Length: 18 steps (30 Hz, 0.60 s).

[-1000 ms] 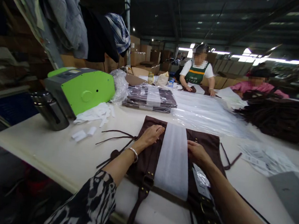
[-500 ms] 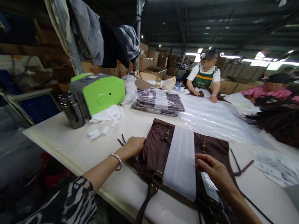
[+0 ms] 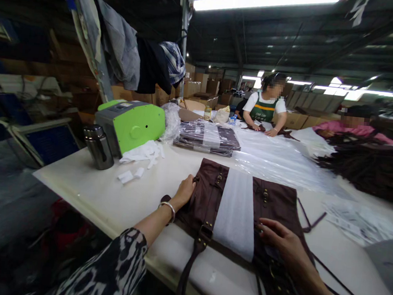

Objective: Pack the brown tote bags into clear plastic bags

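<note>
A dark brown handbag (image 3: 206,192) lies on the table in front of me, with buckled straps and a long handle hanging over the near edge. A white paper band (image 3: 235,211) runs across its middle. My left hand (image 3: 183,193) is closed on the bag's left edge, near a small dark cord end. On the right half, by the band's edge, my right hand (image 3: 280,239) has its fingers bent together against the bag; what lies between the fingertips is hidden.
A green and grey machine (image 3: 137,128), a steel flask (image 3: 98,147) and white paper scraps (image 3: 143,154) are at left. Plastic-wrapped bags (image 3: 207,137) are stacked behind. Clear plastic sheeting (image 3: 272,150), a dark strap pile (image 3: 371,166) and two co-workers are beyond.
My left hand has shifted up along the bag's left edge. My right hand has moved slightly down, and the white label seen under it is now out of sight. The view has tilted upward.
</note>
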Motion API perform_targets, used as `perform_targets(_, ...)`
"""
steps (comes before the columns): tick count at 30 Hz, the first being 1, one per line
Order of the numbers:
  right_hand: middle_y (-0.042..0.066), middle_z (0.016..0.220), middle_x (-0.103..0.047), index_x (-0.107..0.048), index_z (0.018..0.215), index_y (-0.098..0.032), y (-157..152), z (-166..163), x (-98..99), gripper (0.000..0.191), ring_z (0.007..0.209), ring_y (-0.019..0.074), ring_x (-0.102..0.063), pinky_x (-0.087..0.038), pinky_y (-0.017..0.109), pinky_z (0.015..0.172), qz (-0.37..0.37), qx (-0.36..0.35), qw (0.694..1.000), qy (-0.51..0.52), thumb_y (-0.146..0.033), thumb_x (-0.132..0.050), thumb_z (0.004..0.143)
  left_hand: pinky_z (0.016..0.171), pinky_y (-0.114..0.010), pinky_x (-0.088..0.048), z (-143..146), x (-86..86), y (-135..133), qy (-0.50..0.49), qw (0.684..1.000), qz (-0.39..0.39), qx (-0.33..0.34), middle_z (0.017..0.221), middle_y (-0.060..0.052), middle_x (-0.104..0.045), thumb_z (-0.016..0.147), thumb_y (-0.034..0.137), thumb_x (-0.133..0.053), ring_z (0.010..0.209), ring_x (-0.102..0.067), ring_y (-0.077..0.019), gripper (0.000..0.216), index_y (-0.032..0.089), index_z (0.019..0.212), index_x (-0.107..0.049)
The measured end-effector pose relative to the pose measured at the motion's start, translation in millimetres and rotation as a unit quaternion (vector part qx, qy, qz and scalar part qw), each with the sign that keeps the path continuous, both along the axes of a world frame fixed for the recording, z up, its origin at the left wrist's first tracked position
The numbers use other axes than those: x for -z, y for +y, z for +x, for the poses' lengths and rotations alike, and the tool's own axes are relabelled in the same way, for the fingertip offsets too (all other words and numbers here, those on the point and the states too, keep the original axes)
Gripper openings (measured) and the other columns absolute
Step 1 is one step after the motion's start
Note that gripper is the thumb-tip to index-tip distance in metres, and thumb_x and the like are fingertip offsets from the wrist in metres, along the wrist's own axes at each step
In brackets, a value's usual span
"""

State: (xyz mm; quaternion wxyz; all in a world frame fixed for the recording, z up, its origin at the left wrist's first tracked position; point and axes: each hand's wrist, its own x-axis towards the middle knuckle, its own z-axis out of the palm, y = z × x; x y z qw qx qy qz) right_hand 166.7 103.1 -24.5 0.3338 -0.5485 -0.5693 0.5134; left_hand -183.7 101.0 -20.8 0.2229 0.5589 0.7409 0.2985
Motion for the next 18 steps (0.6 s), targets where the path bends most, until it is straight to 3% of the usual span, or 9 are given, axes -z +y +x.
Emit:
perform_targets(3, 0.008, 0.084, -0.075, -0.072, 0.103, -0.015, -3.6, 2.9, -1.2, 0.056, 0.075, 0.0214, -0.068, -0.055, 0.030, 0.069, 0.008, 0.005, 1.000, -0.005, -0.053, -0.078, 0.062, 0.105, -0.043, -0.037, 6.1, -3.3, -10.8, 0.049, 0.999, -0.002, 0.009, 0.121, -0.017, -0.062, 0.096, 0.024, -0.045, 0.124, -0.052, -0.0284, 0.017, 0.017, 0.103, -0.059)
perform_targets(6, 0.008, 0.086, -0.075, -0.071, 0.106, -0.015, -5.6, 10.2, -6.4, 0.057, 0.076, 0.0221, -0.068, -0.055, 0.032, 0.070, 0.024, 0.011, 1.000, -0.017, -0.056, -0.075, 0.066, 0.107, -0.041, -0.035, 5.7, -11.2, -14.4, 0.054, 0.998, -0.007, 0.020, 0.121, -0.016, -0.061, 0.093, 0.022, -0.050, 0.126, -0.050, -0.0280, 0.011, 0.017, 0.094, -0.060)
perform_targets(8, 0.009, 0.090, -0.075, -0.070, 0.108, -0.016, -7.5, 18.2, -13.4, 0.057, 0.078, 0.0233, -0.069, -0.054, 0.032, 0.069, 0.048, 0.026, 0.998, -0.028, -0.057, -0.072, 0.069, 0.100, -0.038, -0.042, 2.7, -16.0, -10.9, 0.035, 0.999, -0.014, 0.016, 0.110, -0.014, -0.066, 0.088, 0.021, -0.058, 0.115, -0.058, -0.0265, 0.008, 0.018, 0.095, -0.060)
perform_targets(10, 0.009, 0.090, -0.075, -0.070, 0.108, -0.016, -10.9, 27.5, -21.7, 0.055, 0.080, 0.0247, -0.069, -0.054, 0.032, 0.068, 0.082, 0.049, 0.994, -0.048, -0.058, -0.068, 0.072, 0.086, -0.034, -0.050, 0.7, -17.6, -5.8, -0.002, 1.000, -0.021, 0.002, 0.097, -0.010, -0.068, 0.086, 0.023, -0.061, 0.096, -0.066, -0.0231, 0.017, 0.017, 0.102, -0.057)
perform_targets(13, 0.007, 0.089, -0.075, -0.071, 0.104, -0.019, -19.0, 37.0, -28.5, 0.051, 0.082, 0.0250, -0.069, -0.054, 0.032, 0.072, 0.139, 0.067, 0.984, -0.090, -0.058, -0.064, 0.073, 0.064, -0.026, -0.052, 2.9, -12.6, -3.5, -0.079, 0.996, -0.029, -0.023, 0.078, -0.005, -0.066, 0.091, 0.033, -0.055, 0.069, -0.066, -0.0163, 0.022, 0.014, 0.100, -0.054)
perform_targets(16, 0.006, 0.098, -0.075, -0.072, 0.100, -0.023, -27.5, 35.8, -18.2, 0.042, 0.090, 0.0253, -0.068, -0.053, 0.033, 0.081, 0.178, 0.043, 0.973, -0.139, -0.056, -0.059, 0.079, 0.060, -0.024, -0.052, 9.2, -4.3, -8.8, -0.143, 0.989, -0.028, -0.026, 0.071, -0.004, -0.064, 0.095, 0.048, -0.044, 0.064, -0.065, -0.0143, 0.037, 0.013, 0.088, -0.055)
perform_targets(18, 0.006, 0.103, -0.074, -0.072, 0.100, -0.023, -31.2, 30.3, -2.5, 0.039, 0.096, 0.0258, -0.067, -0.051, 0.036, 0.088, 0.208, 0.022, 0.963, -0.170, -0.052, -0.054, 0.083, 0.064, -0.026, -0.053, 12.9, -0.8, -12.3, -0.164, 0.986, -0.021, -0.024, 0.072, -0.004, -0.065, 0.091, 0.056, -0.048, 0.068, -0.066, -0.0167, 0.043, 0.014, 0.084, -0.057)
